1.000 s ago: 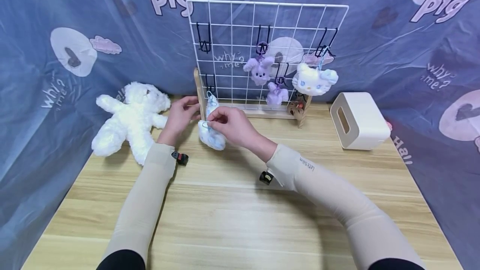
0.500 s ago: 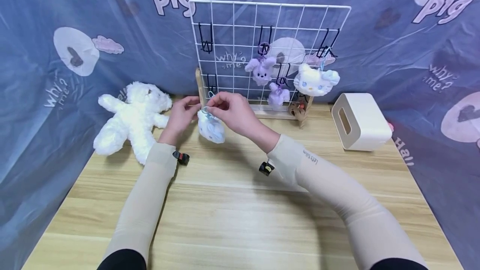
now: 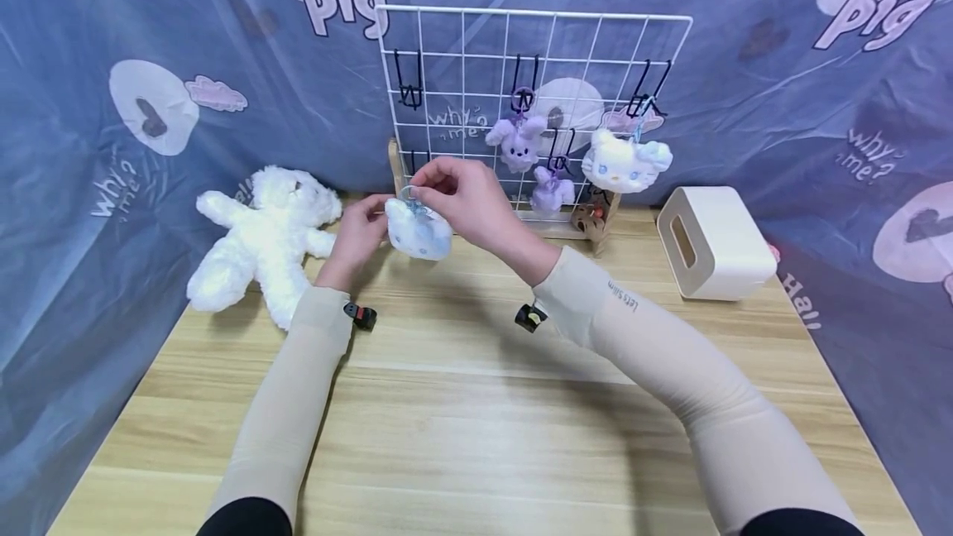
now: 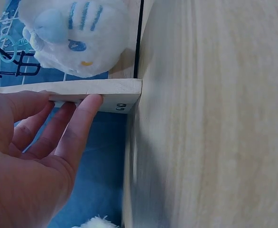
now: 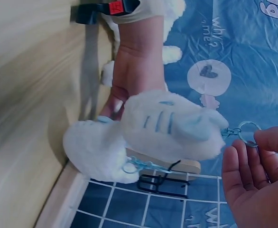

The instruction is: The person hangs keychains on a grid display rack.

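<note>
A white plush cat keychain (image 3: 419,230) with pale blue trim dangles from its blue ring (image 5: 249,134), which my right hand (image 3: 465,197) pinches between thumb and fingers. My left hand (image 3: 359,236) touches the outer face of the grid rack's wooden side post (image 4: 94,87) with extended fingers. Behind the held keychain, a second white plush keychain (image 5: 94,149) hangs by a black hook (image 5: 162,185) low on the rack; in the head view it is hidden. A white plush cat face (image 4: 77,38) shows beyond the post in the left wrist view.
Purple plush rabbit keychains (image 3: 517,143), another white cat keychain (image 3: 624,162) and a brown plush (image 3: 588,220) hang on the white wire grid (image 3: 554,16). A bare black hook (image 3: 409,93) sits at upper left. A white stuffed toy (image 3: 260,238) lies left, a cream box (image 3: 715,242) right.
My right hand has risen toward the rack's lower left hook, lifting the plush cat keychain with it. The keychain has swung round. My left hand stays at the post.
</note>
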`<state>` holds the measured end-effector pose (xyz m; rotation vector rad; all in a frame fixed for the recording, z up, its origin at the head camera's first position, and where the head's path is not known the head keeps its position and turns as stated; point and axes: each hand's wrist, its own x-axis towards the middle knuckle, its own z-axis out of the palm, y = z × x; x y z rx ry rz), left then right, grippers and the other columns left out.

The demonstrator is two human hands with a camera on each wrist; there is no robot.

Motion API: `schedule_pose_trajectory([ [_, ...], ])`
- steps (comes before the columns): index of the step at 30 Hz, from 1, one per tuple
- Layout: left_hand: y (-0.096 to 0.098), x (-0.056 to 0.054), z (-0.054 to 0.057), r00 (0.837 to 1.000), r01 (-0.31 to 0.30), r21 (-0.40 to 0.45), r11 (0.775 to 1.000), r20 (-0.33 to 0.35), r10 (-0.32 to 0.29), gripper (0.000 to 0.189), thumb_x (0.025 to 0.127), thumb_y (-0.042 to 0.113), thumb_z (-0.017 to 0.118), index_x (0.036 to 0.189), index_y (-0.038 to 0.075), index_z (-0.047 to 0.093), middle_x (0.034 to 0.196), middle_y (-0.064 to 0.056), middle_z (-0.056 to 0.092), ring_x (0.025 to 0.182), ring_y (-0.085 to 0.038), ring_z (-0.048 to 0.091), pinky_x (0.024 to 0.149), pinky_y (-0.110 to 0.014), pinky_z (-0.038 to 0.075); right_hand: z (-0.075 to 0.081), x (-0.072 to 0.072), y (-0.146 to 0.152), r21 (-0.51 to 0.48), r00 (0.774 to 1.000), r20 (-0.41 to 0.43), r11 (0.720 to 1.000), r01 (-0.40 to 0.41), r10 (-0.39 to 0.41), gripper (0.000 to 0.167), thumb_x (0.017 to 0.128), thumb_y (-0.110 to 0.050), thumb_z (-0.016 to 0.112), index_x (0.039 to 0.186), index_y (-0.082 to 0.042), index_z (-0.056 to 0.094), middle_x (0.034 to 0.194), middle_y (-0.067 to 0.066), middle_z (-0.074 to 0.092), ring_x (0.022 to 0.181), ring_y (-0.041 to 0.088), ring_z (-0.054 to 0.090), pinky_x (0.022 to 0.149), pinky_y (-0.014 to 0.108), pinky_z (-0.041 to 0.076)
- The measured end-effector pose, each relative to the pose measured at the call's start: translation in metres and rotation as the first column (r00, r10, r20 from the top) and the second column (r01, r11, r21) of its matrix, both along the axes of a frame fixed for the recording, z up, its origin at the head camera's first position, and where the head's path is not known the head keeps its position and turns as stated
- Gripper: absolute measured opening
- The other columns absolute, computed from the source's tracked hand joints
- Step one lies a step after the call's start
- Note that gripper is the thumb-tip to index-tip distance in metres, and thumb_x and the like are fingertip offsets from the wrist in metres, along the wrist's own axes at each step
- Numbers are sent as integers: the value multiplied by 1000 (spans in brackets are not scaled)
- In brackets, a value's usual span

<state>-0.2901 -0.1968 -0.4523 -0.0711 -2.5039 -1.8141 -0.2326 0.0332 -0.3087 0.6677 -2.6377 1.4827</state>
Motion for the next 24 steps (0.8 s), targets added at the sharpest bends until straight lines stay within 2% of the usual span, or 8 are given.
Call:
schedule_pose_trajectory([
  [6,0,0,1,1000,-5,-23,1000,3,5,41,110,3,59,149,-5,66,143,-32,71,119,-29,71,75,-6,61,12,-3,2,-31,999,-33,999,11,-12,10,107,-18,79,113,-10,82,101,5,81,86,14,68,71,20,57],
  [8,0,0,1,1000,-3,-28,1000,5,3,41,110,4,59,149,-6,65,143,-32,70,120,-30,72,78,-8,63,16,-4,3,-40,999,-45,999,12,-14,10,107,-16,79,113,-9,82,102,5,81,86,14,68,71,20,57],
  [11,1,1,2,1000,10,17,1000,22,-10,40,111,4,60,149,-7,64,142,-34,69,108,-17,75,89,-19,72,23,-6,3,-53,998,-58,998,17,-20,10,107,-15,78,113,-9,82,101,5,80,85,12,66,70,19,56],
  [15,2,2,3,999,26,65,998,40,-28,39,113,4,61,150,-8,63,141,-34,67,91,2,70,101,-35,74,31,-9,3,-77,998,-53,997,19,-24,10,107,-15,78,113,-9,81,100,4,80,84,11,65,70,20,56],
  [24,2,3,2,999,24,90,996,31,-27,36,113,3,60,147,-10,64,140,-31,68,93,-4,71,97,-39,75,46,-18,1,-116,998,-43,992,50,-55,11,107,-15,77,116,-8,81,102,4,81,86,10,68,73,20,59],
])
